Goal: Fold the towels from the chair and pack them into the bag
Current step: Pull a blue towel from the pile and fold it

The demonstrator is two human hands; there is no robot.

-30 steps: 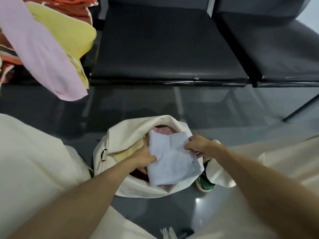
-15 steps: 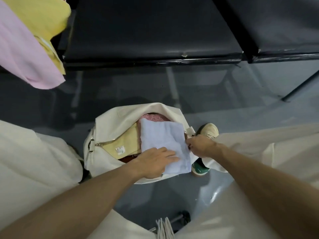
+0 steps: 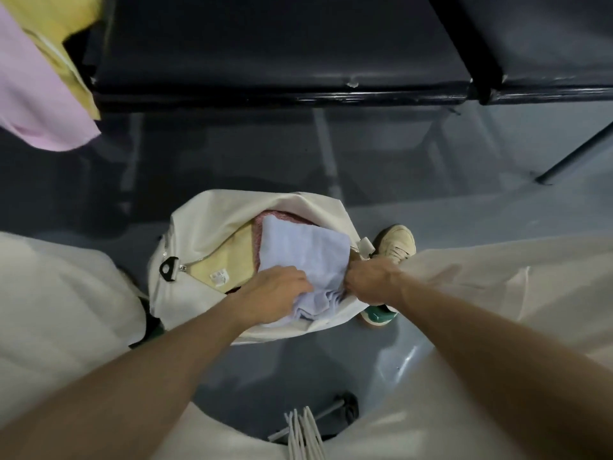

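The light blue folded towel has gone from being held up over the opening a second ago to lying inside the mouth of the cream canvas bag. The bag stands on the grey floor between the person's legs. The towel rests on top of a pale yellow towel and a pink-red textured towel already packed there.

A second ago both hands pinched the towel's side edges. The left hand has since let go of its pinch and moved on top. Its grip is apart, with the fingers laid over the near part of the cloth and pressing it down. The near edge has bunched into folds under that hand, where half a second ago it was flat.

The right hand has its fingers curled at the point where the towel's right edge meets the bag's rim. Whether its grip is clamped on the cloth or on the rim cannot be told.

This suggests the towel is nearly stowed and only needs tucking below the rim, though the crumpled edge may spoil the fold. A loose pink towel and a yellow towel hang at the black padded chair, so more folding appears to remain.
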